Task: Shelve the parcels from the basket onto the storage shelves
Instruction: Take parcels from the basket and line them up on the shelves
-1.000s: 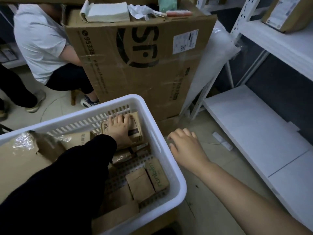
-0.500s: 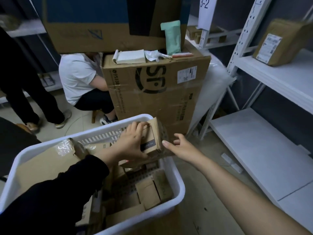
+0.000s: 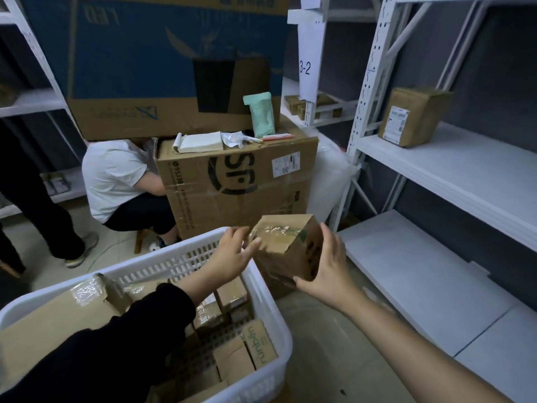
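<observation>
A small brown cardboard parcel (image 3: 286, 242) with clear tape on top hangs in the air just past the far right corner of the white slotted basket (image 3: 271, 299). My right hand (image 3: 328, 266) grips it from the right, thumb under its lower edge. My left hand (image 3: 232, 254), in a black sleeve, reaches over the basket with spread fingers whose tips touch the parcel's left side. Several more cardboard parcels (image 3: 258, 344) lie in the basket. The white storage shelves (image 3: 421, 280) stand to the right.
One labelled parcel (image 3: 412, 120) sits on the middle shelf (image 3: 465, 170). A big taped carton (image 3: 238, 181) with a notepad on top stands behind the basket. A seated person (image 3: 116, 175) and a standing person's legs (image 3: 43, 213) are at the left.
The parcel has come up out of the basket and moved right. My right hand has taken hold of it, and my left hand's grip has loosened to fingertips. The view has tilted upward.
</observation>
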